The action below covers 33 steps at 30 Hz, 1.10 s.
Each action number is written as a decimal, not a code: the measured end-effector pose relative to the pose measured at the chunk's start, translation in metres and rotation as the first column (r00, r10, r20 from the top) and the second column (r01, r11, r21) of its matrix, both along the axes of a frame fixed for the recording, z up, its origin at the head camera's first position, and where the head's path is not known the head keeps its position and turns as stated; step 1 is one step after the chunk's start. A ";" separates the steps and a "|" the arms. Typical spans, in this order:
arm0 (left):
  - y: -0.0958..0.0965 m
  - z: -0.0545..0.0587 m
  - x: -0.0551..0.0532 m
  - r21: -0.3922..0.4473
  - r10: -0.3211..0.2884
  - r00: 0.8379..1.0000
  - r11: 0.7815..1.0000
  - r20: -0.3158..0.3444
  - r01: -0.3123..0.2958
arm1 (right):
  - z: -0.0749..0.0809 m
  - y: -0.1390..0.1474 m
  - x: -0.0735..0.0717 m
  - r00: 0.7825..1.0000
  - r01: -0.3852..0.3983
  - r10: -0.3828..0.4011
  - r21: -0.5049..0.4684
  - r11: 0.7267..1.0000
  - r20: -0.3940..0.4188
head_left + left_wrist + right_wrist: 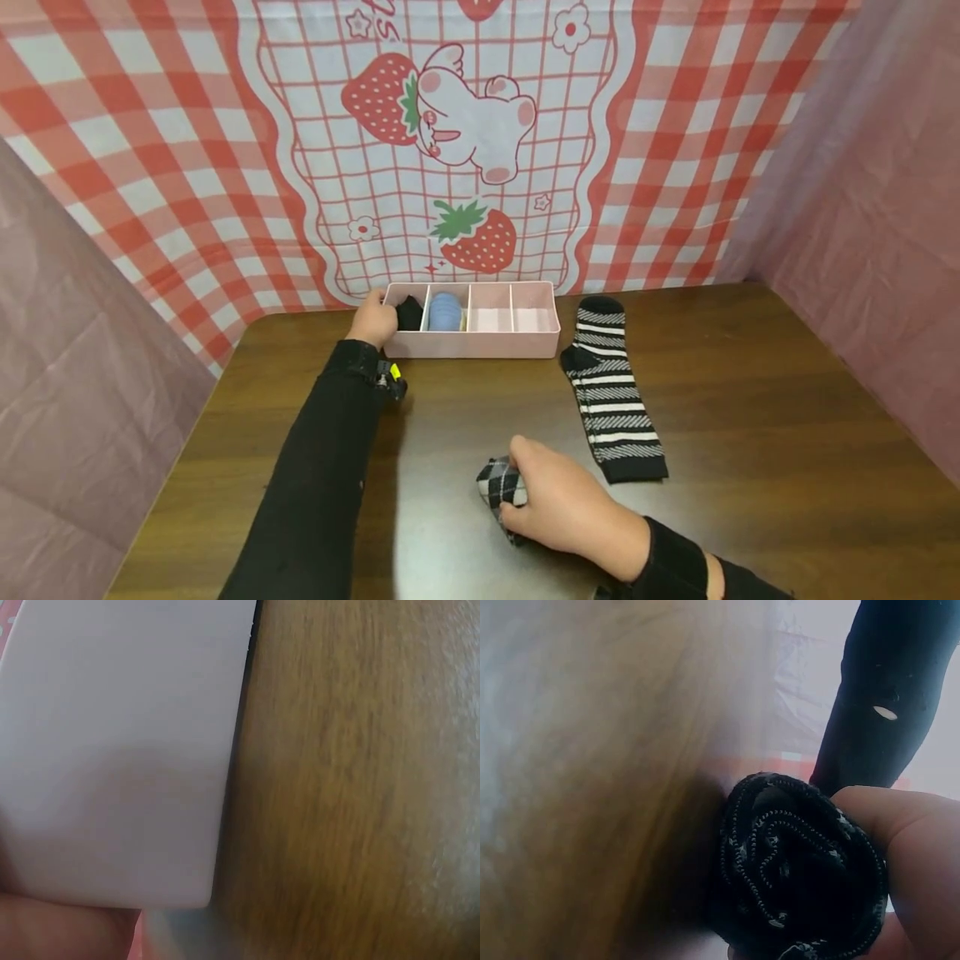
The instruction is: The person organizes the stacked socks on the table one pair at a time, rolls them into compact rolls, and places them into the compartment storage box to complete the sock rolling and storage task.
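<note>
Our right hand (566,500) grips a rolled sock (498,482), likely soft and light; we should hold its sides. Our left hand (373,321) holds the box (472,346).

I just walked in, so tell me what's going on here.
A person's right grip holds a rolled black, grey and white plaid fabric bundle; the left grip holds the left end of a pale pink rectangular box. Inside its left half sit a black fabric bundle and a light-blue rounded bundle. A black-and-white striped fabric sock lies flat on the brown wooden table.
</note>
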<state>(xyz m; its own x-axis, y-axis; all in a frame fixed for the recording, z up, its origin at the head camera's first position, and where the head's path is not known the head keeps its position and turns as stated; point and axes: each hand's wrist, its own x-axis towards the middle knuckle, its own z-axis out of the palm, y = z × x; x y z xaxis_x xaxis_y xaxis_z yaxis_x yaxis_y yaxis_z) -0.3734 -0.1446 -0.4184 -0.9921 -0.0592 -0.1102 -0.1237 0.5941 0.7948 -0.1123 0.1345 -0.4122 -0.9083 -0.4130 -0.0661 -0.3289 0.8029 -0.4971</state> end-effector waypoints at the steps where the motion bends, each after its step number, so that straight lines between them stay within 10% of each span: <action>1: 0.000 0.000 0.000 0.001 0.006 1.000 1.000 0.002 -0.006 | -0.001 0.000 0.000 1.000 -0.002 0.002 0.001 1.000 -0.006; 18: -0.001 -0.002 -0.001 0.033 0.019 1.000 0.999 0.020 -0.019 | 0.009 -0.006 -0.001 0.999 -0.019 0.017 0.051 0.999 0.048; 27: -0.002 -0.001 0.000 0.044 0.017 0.999 0.999 0.035 -0.019 | 0.029 -0.019 -0.034 0.962 -0.174 0.134 0.154 0.973 0.236; 33: -0.001 0.000 0.000 0.023 0.000 1.000 1.000 0.029 -0.001 | 0.045 -0.023 -0.062 0.968 -0.174 0.119 0.253 0.952 0.219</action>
<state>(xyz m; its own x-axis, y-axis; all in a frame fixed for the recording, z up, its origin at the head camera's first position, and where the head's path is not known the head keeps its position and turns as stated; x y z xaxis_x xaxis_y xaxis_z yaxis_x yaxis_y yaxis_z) -0.3734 -0.1461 -0.4182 -0.9885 -0.0566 -0.1404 -0.1471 0.5757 0.8043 -0.1743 0.1119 -0.3670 -0.7958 -0.4827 -0.3657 -0.3697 0.8656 -0.3378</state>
